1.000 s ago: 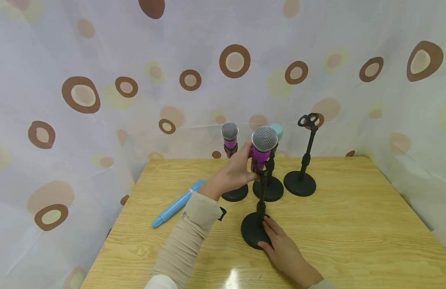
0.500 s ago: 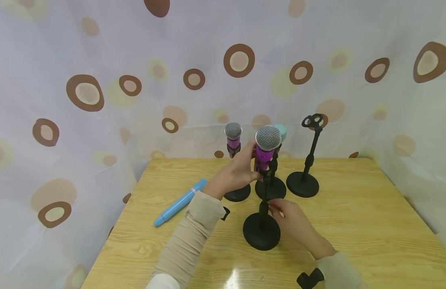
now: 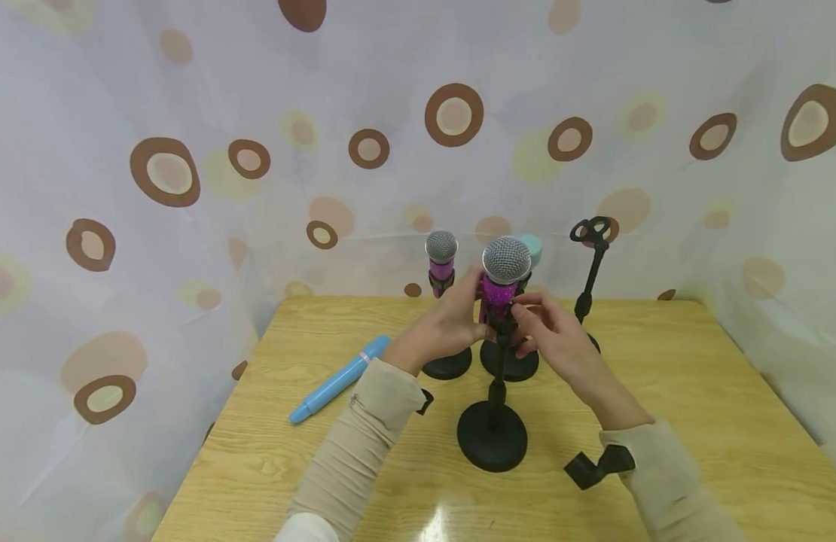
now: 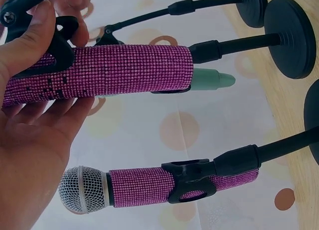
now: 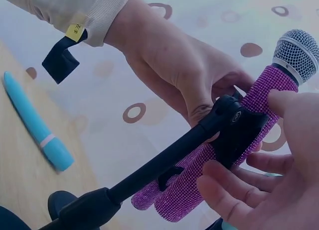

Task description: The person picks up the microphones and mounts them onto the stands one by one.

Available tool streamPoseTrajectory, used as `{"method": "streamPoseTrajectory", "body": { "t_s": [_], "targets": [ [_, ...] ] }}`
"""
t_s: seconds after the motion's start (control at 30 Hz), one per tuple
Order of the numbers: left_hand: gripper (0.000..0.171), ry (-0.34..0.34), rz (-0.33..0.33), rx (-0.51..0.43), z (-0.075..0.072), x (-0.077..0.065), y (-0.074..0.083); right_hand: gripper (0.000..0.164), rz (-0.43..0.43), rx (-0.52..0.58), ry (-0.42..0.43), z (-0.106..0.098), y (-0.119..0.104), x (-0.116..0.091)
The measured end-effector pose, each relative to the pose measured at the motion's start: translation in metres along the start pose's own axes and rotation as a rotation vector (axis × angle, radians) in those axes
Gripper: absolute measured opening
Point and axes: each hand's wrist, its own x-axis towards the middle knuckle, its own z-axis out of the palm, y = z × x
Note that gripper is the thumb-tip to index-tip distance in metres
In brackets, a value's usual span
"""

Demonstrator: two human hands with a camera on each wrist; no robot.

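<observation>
A microphone with a silver mesh head and a purple, rhinestone-covered body sits in the clip of a black stand. My left hand grips the microphone and its clip from the left, thumb on the clip and fingers beneath the body. My right hand is at the clip from the other side. In the right wrist view its thumb meets the purple body below the mesh head, with the fingers curled at the opposite side. The round base of this stand stands upright on the table.
Behind, a second purple microphone is on its stand, beside a stand holding a teal, pen-shaped object. A bare stand is at back right. A blue pen-shaped object lies left on the wooden table.
My right hand has risen from the stand's base, past its pole, to the clip and microphone. My left hand keeps its grip on the microphone. The view has shifted slightly.
</observation>
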Motion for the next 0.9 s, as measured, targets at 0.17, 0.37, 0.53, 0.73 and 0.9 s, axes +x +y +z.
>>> {"method": "streamPoseTrajectory", "body": {
  "t_s": [0.17,0.37,0.53,0.73,0.9],
  "targets": [
    [0.082,-0.006,0.0,0.002,0.0007,0.0011,0.0005,0.05,0.015,0.087,-0.032,0.0002,0.002,0.0038],
    [0.086,0.003,0.015,-0.009,-0.0002,0.0014,0.0025,0.048,0.01,0.142,-0.025,0.0025,0.0072,0.0061],
    [0.085,0.014,0.052,0.049,-0.0002,0.0023,0.0034,0.044,0.01,0.135,0.0,0.0044,0.0073,0.0058],
    [0.079,0.015,0.096,0.109,0.0005,0.0035,0.0039,0.036,0.011,0.126,0.021,0.006,0.0083,0.0048],
    [0.07,-0.001,0.1,0.143,0.001,0.0043,0.0052,0.035,-0.001,0.136,0.037,0.0067,0.0087,0.0037]
  ]
}}
